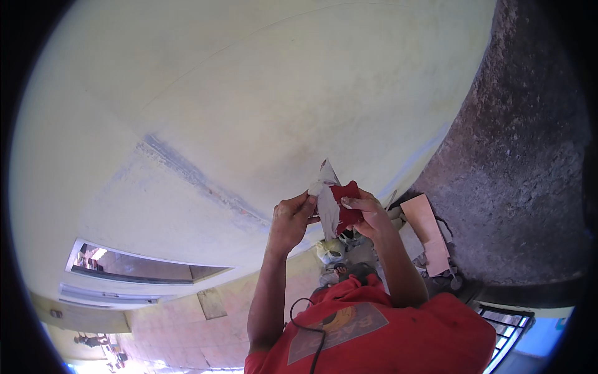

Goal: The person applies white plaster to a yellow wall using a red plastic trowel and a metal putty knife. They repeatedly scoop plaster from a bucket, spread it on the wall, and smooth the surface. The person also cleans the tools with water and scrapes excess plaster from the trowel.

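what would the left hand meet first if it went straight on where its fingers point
The pale grey sheet pinched by the left hand comes first; past that, probably the red piece in the right hand, though depth is unclear.

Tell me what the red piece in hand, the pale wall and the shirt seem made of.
Red piece: perhaps sandpaper or thick paper, matt, judging by its ragged edge. Wall: probably painted plaster, dull cream, broken by a rough grey streak. Shirt: apparently cloth, matt, softly creased.
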`<move>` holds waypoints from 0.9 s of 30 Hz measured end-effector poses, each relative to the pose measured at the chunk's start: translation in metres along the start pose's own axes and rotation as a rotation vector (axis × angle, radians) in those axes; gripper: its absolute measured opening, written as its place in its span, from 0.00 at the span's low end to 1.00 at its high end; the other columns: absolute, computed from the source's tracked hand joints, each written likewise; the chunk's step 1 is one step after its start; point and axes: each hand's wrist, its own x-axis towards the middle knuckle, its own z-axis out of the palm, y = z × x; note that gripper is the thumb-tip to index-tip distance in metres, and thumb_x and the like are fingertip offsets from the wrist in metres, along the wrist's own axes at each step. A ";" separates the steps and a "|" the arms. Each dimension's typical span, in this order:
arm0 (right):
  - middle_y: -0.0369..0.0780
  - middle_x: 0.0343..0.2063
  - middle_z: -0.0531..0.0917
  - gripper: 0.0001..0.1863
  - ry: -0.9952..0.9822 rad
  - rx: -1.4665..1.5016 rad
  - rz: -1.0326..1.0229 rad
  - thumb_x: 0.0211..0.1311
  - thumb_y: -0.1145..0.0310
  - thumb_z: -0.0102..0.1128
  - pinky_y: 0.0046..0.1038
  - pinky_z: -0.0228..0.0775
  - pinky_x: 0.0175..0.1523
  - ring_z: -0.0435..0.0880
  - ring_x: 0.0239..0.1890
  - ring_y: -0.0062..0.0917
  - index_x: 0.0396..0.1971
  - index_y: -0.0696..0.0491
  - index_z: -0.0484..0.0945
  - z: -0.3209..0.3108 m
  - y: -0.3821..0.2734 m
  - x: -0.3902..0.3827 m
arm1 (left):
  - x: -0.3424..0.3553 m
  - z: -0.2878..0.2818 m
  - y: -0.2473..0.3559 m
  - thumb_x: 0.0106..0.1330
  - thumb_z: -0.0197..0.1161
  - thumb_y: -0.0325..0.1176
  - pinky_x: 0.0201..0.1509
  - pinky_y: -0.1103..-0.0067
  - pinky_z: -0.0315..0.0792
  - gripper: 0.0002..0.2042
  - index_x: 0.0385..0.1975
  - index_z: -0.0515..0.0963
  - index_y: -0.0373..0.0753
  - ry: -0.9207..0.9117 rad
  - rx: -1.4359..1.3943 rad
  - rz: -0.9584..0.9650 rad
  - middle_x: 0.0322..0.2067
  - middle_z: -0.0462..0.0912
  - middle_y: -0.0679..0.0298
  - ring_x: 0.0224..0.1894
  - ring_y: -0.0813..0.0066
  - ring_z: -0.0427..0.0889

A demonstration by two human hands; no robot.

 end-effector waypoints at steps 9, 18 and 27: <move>0.36 0.39 0.85 0.16 -0.013 0.085 -0.093 0.67 0.68 0.66 0.23 0.73 0.29 0.85 0.33 0.21 0.52 0.55 0.78 0.021 -0.037 -0.003 | 0.003 -0.001 0.011 0.80 0.53 0.41 0.55 0.74 0.82 0.19 0.55 0.78 0.29 0.077 -0.381 0.046 0.47 0.86 0.59 0.47 0.70 0.86; 0.36 0.38 0.85 0.16 -0.024 -0.121 -0.574 0.66 0.69 0.66 0.23 0.75 0.29 0.86 0.33 0.21 0.51 0.57 0.78 0.057 -0.155 0.020 | 0.019 0.012 0.044 0.80 0.54 0.39 0.53 0.74 0.81 0.18 0.59 0.74 0.32 0.154 -0.641 0.245 0.49 0.83 0.61 0.50 0.73 0.84; 0.47 0.62 0.73 0.39 0.995 -1.619 -1.712 0.45 0.73 0.69 0.45 0.81 0.53 0.77 0.56 0.46 0.65 0.54 0.74 0.101 -0.208 0.147 | -0.015 0.011 0.029 0.78 0.57 0.37 0.56 0.69 0.81 0.16 0.56 0.75 0.31 0.321 -0.855 0.338 0.49 0.81 0.59 0.51 0.68 0.83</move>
